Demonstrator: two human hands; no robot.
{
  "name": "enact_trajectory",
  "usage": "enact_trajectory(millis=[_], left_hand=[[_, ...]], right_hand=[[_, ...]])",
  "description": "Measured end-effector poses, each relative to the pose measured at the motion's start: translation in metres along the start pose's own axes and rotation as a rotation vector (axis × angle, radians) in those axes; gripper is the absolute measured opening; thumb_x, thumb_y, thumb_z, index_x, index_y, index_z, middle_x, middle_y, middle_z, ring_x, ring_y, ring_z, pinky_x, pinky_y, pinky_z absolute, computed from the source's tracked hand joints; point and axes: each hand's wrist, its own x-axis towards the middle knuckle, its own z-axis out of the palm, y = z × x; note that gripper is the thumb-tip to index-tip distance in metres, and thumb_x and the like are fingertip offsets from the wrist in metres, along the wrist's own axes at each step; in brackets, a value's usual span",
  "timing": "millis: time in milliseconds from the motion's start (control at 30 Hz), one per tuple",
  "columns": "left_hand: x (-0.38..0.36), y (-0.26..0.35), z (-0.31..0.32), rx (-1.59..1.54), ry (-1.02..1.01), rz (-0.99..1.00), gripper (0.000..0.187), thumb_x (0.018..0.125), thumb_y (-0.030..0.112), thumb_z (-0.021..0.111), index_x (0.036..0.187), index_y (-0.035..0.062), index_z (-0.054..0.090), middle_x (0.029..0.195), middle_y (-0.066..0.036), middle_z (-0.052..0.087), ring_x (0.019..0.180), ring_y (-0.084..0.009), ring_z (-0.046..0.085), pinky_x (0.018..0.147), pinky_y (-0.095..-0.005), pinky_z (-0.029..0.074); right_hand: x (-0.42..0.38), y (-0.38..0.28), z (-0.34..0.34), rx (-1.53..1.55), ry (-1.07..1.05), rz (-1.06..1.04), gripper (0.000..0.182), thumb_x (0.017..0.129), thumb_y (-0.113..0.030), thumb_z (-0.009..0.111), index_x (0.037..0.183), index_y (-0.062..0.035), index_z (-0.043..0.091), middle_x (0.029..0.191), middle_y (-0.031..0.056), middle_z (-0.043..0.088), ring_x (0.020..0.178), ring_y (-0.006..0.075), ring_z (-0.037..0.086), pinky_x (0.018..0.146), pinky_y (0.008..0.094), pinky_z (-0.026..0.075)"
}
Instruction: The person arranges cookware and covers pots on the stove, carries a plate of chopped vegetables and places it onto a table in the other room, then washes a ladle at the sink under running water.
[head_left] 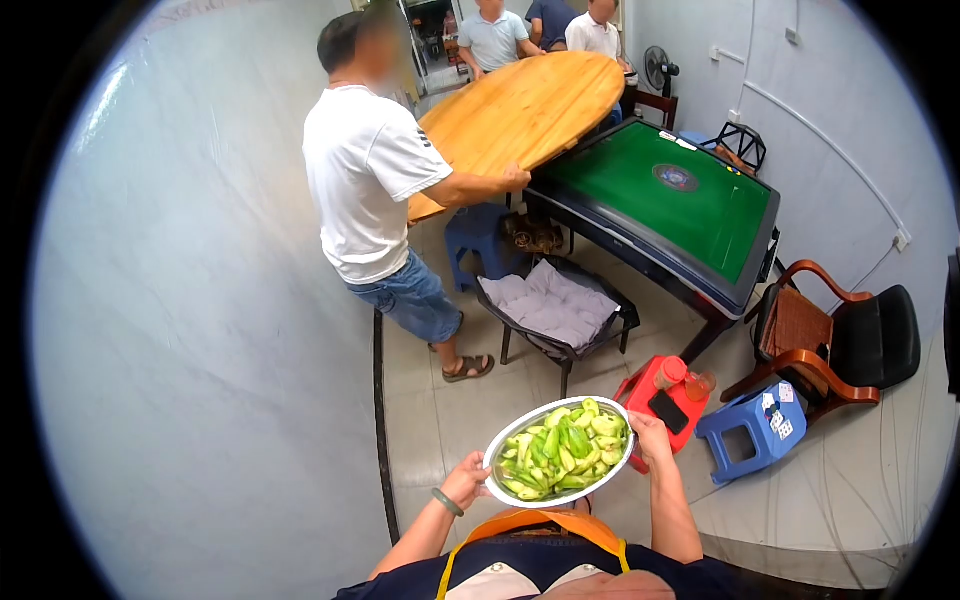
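Both hands hold a large oval dish (546,503) with a pale rim in front of my body, over the tiled floor. Light green cut vegetable pieces (565,450) are heaped inside it. My left hand (468,481), with a green bangle on the wrist, grips the rim at its left end. At the opposite end, my right hand (651,440) is closed on the rim. A red stool (682,432) carrying a dark phone (668,411) stands just beyond my right hand.
A person in a white T-shirt (365,180) holds a tilted round wooden tabletop (520,110) beside a green-topped table (635,195). More people stand behind it. A cushioned frame seat (550,303), blue stool (755,425) with cards and armchair (875,335) stand around; a wall (200,330) runs along the left.
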Motion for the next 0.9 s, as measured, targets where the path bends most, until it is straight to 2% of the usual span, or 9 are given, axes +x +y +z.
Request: enact_trajectory(millis=[400, 700, 800, 900], left_hand=[[-0.004, 0.007, 0.000, 0.042, 0.001, -0.014, 0.017, 0.089, 0.006, 0.043, 0.106, 0.0050, 0.040, 0.100, -0.007, 0.051, 0.088, -0.0192, 0.058, 0.069, -0.0369, 0.054], [-0.010, 0.014, 0.007, 0.086, 0.017, -0.009, 0.016, 0.089, 0.009, 0.043, 0.105, 0.0059, 0.043, 0.102, -0.007, 0.052, 0.088, -0.0180, 0.057, 0.068, -0.0351, 0.054], [-0.001, 0.004, 0.001, 0.042, 0.026, -0.002, 0.015, 0.090, 0.007, 0.043, 0.105, 0.0060, 0.042, 0.095, -0.005, 0.052, 0.080, -0.0178, 0.061, 0.063, -0.0335, 0.057], [-0.002, 0.007, 0.004, 0.067, 0.034, -0.004, 0.015, 0.090, 0.007, 0.042, 0.105, 0.0065, 0.042, 0.095, -0.005, 0.052, 0.079, -0.0179, 0.061, 0.063, -0.0334, 0.057]], right_hand=[[-0.004, -0.006, 0.003, 0.005, 0.018, 0.025, 0.023, 0.087, -0.007, 0.050, 0.102, 0.0080, 0.060, 0.093, 0.0097, 0.064, 0.081, 0.0143, 0.060, 0.074, 0.0246, 0.047], [-0.006, -0.005, 0.001, 0.057, -0.001, 0.011, 0.023, 0.087, -0.008, 0.050, 0.102, 0.0073, 0.060, 0.092, 0.0098, 0.065, 0.079, 0.0141, 0.060, 0.072, 0.0246, 0.047], [-0.003, 0.000, 0.000, 0.032, 0.002, 0.004, 0.024, 0.087, -0.008, 0.051, 0.103, 0.0070, 0.060, 0.092, 0.0098, 0.065, 0.079, 0.0142, 0.060, 0.072, 0.0249, 0.048], [-0.003, 0.001, -0.002, 0.016, 0.011, 0.016, 0.024, 0.087, -0.008, 0.051, 0.103, 0.0069, 0.060, 0.093, 0.0100, 0.064, 0.079, 0.0141, 0.061, 0.071, 0.0249, 0.048]])
